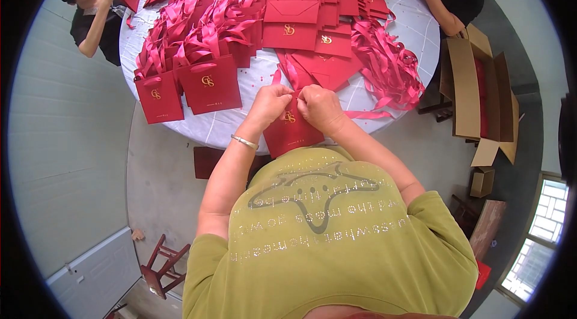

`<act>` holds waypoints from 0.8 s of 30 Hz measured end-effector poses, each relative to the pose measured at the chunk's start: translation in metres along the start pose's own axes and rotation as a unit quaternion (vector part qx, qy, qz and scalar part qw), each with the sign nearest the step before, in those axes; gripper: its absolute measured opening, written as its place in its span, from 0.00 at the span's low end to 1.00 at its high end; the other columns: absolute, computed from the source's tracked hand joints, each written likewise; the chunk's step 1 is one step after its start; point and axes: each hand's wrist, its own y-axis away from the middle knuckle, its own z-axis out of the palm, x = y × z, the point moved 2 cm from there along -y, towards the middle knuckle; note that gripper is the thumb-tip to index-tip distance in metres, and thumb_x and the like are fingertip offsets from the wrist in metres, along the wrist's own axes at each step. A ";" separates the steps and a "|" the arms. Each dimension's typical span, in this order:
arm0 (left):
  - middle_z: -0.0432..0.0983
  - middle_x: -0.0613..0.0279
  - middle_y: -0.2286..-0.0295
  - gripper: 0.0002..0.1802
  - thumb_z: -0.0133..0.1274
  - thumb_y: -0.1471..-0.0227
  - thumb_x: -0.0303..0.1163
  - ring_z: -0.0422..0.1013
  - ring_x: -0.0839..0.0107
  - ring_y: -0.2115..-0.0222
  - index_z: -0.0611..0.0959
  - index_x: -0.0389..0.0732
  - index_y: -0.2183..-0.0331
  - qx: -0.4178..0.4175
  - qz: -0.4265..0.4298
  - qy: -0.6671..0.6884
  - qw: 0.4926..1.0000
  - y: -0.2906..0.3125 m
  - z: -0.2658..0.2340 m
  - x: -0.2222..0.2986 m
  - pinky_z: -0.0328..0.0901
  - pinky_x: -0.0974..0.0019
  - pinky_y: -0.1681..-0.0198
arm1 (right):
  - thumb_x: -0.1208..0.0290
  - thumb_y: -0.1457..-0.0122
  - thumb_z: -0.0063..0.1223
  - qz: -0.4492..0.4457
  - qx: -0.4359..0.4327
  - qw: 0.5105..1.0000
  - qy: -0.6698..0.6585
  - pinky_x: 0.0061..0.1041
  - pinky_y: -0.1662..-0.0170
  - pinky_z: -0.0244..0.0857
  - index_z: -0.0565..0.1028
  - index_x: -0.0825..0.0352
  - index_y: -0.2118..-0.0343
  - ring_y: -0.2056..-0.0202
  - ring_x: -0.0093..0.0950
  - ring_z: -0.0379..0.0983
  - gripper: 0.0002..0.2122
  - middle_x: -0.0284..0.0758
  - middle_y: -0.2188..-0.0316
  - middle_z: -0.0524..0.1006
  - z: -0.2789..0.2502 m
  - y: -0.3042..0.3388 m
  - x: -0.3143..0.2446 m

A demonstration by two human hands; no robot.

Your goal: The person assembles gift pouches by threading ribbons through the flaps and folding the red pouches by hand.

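A small red paper gift bag (294, 133) with a gold emblem is between my hands at the near edge of the table, in front of my green shirt. My left hand (271, 104), with a bangle on its wrist, pinches the bag's top edge at the left. At the right of the same edge, my right hand (323, 109) is closed with its fingertips together. A pink ribbon (290, 71) runs up from the bag's top between the hands. What exactly the fingertips grip is too small to see.
Finished-looking bags with ribbon handles (210, 83) stand at the left. Flat red bags (291, 26) are stacked ahead, and loose pink ribbons (387, 66) lie at the right on the white-covered round table (210, 131). Two other people work across it. An open cardboard box (466, 91) stands right; a wooden stool (162, 265) is lower left.
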 end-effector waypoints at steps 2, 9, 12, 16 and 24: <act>0.77 0.62 0.79 0.09 0.52 0.45 0.25 0.68 0.78 0.87 0.82 0.31 0.63 0.007 0.020 -0.008 1.000 0.001 0.002 -0.001 0.63 0.71 0.84 | 0.72 0.50 0.55 0.004 -0.010 0.999 0.038 0.39 0.70 0.71 0.74 0.66 0.76 0.74 0.42 0.76 0.04 0.43 0.77 0.75 -0.002 -0.004 -0.009; 0.77 0.62 0.81 0.08 0.52 0.46 0.25 0.68 0.78 0.87 0.82 0.31 0.65 0.017 0.049 -0.027 0.998 0.004 0.003 -0.002 0.64 0.70 0.84 | 0.71 0.54 0.58 0.053 -0.124 0.988 0.074 0.41 0.67 0.71 0.77 0.68 0.76 0.72 0.44 0.77 0.06 0.46 0.77 0.77 -0.003 -0.027 -0.013; 0.77 0.61 0.81 0.08 0.52 0.46 0.25 0.69 0.77 0.87 0.82 0.31 0.65 0.000 0.034 0.008 0.999 0.011 -0.002 0.004 0.64 0.70 0.84 | 0.67 0.58 0.66 0.146 -0.172 0.972 -0.073 0.40 0.64 0.71 0.80 0.63 0.74 0.69 0.43 0.78 0.09 0.41 0.75 0.80 -0.014 -0.034 0.009; 0.77 0.61 0.80 0.08 0.52 0.46 0.25 0.69 0.77 0.87 0.81 0.31 0.64 -0.004 0.050 0.011 0.999 0.012 0.001 0.003 0.64 0.70 0.84 | 0.67 0.56 0.65 -0.033 -0.059 0.996 -0.052 0.39 0.65 0.71 0.80 0.65 0.74 0.70 0.41 0.77 0.09 0.41 0.77 0.79 -0.021 -0.030 0.007; 0.78 0.62 0.79 0.06 0.58 0.50 0.26 0.70 0.79 0.83 0.79 0.33 0.71 0.103 0.132 -0.092 0.981 0.019 0.013 0.000 0.66 0.71 0.81 | 0.73 0.47 0.58 0.063 -0.316 0.917 -0.236 0.25 0.69 0.69 0.78 0.71 0.68 0.73 0.23 0.74 0.07 0.33 0.75 0.78 -0.027 -0.064 0.026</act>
